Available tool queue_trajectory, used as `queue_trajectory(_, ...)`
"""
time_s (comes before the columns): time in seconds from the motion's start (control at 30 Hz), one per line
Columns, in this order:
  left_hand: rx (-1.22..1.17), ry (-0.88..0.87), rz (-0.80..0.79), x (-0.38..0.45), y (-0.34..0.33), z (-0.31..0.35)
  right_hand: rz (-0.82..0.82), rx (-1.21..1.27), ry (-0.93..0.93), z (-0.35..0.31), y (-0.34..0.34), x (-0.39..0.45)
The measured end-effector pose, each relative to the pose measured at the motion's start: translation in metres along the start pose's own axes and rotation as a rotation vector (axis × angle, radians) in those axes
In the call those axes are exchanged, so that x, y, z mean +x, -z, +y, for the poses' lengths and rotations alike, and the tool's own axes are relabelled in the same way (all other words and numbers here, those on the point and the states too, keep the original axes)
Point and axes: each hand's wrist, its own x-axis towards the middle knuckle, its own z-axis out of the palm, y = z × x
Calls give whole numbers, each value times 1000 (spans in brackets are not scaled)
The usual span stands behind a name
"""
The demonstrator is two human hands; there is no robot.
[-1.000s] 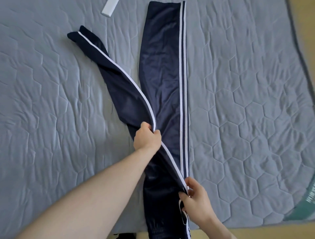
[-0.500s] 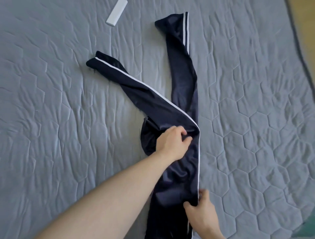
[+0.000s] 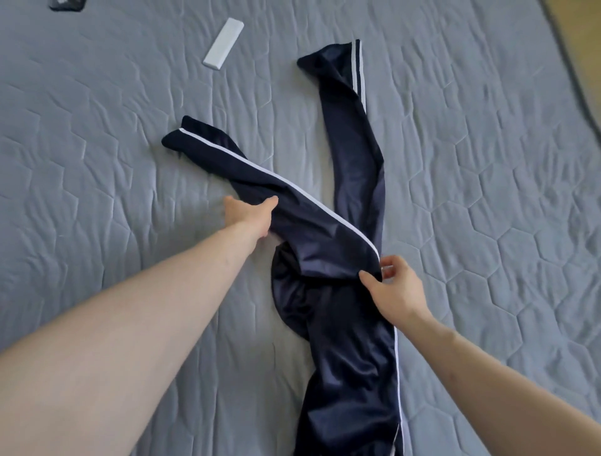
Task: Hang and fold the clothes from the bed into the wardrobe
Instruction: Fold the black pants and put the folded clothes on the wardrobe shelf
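Navy track trousers sprawled on the grey quilted bed, legs crossed, left hand gripping the left leg, right hand pinching the striped seam; light, limp, slippery satin, best taken by seams or cuffs.

White flat rectangular bar-shaped object lies far left of centre on the quilt, tilted diagonally, far end leaning right; what it is cannot be told. Dark flat object at the far left corner, cut off by the frame edge, only a sliver visible, pale patch on it. Tan floor strip at the far right, beyond a dark curved border. Both small objects well apart from each other.
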Motion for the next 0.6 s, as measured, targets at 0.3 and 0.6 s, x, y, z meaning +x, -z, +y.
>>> queue_trajectory(0.3, -328, -225, 60, -13, -8, 69, -33, 333, 171, 9, 11, -50)
queue_trajectory(0.6, 7, -868, -47, -75, -53, 175, 55, 422, 74, 4, 29, -45)
